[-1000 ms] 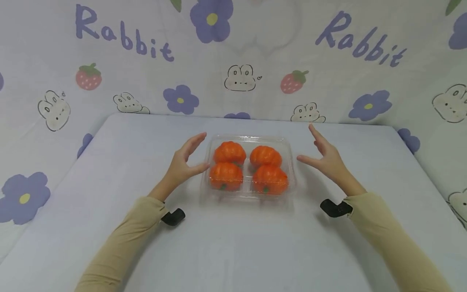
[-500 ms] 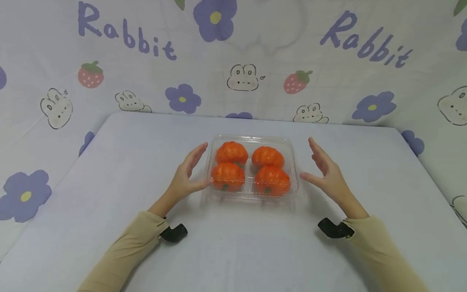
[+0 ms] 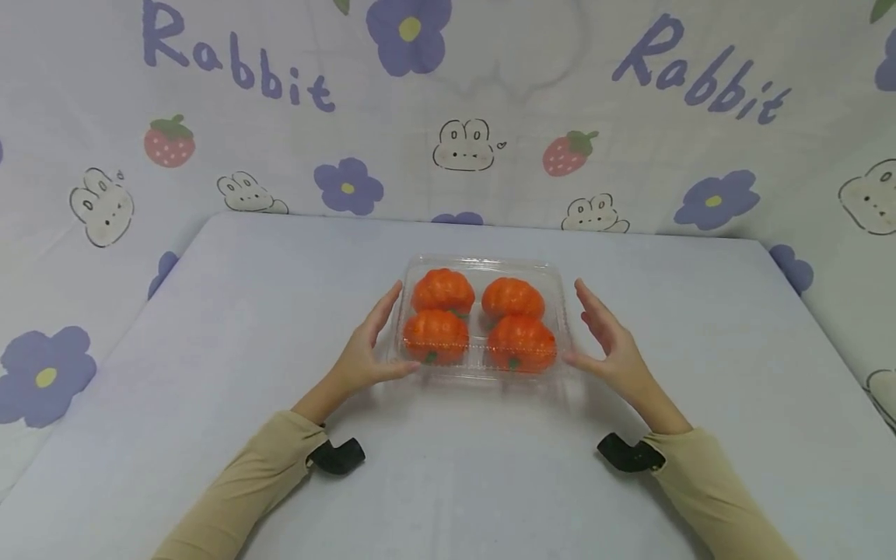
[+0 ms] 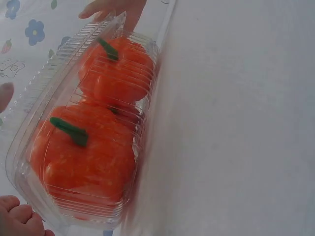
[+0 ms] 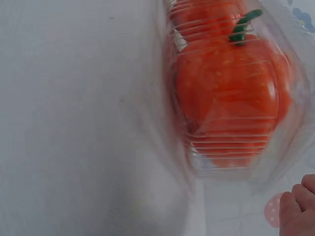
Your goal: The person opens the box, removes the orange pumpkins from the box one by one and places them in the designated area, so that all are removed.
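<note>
I count four orange pumpkins (image 3: pixel 435 336) here, all in one clear plastic box (image 3: pixel 484 267), and just the one table (image 3: pixel 448 467). Hands, I've got two: one left hand (image 3: pixel 360 355), one right hand (image 3: pixel 617 355). Two sleeves (image 3: pixel 245 474) on me as well, plus two black gadgets (image 3: pixel 339 456), one per wrist. On the cloth (image 3: pixel 518 183) behind, my head view gives two strawberries (image 3: pixel 169 146), two "Rabbit" words (image 3: pixel 241 66), nine purple flowers (image 3: pixel 348 187) (some only partly showing) and six bunnies (image 3: pixel 464 152), including two cut off at the right edge.
</note>
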The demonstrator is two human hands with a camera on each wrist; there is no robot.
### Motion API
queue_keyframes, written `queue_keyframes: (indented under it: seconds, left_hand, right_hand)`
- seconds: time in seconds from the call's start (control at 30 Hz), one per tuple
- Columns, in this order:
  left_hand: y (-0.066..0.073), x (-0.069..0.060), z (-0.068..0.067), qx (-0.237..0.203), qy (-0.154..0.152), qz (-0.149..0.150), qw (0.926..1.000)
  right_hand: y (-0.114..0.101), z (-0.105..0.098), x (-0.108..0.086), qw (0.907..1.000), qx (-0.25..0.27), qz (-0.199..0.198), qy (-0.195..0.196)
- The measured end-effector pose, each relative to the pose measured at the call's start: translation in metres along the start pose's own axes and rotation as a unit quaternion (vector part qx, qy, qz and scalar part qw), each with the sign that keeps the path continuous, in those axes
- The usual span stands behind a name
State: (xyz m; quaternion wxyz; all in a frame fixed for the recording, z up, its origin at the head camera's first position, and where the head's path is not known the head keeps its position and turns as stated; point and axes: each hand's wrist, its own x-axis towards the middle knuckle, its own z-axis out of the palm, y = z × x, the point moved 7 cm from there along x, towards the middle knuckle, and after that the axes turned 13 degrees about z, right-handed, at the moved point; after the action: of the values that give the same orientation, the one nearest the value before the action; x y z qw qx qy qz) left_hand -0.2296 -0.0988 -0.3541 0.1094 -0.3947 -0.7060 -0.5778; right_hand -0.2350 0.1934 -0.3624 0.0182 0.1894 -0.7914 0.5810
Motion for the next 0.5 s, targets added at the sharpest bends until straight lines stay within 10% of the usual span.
queue_keyframes:
  seconds: [0.5]
  left_hand:
    - [-0.009,-0.005,0.007,0.058,-0.016,-0.033,0.9976]
  right_hand:
    - [0.000,0.019,-0.003,0.9990,-0.006,-0.010,-0.043]
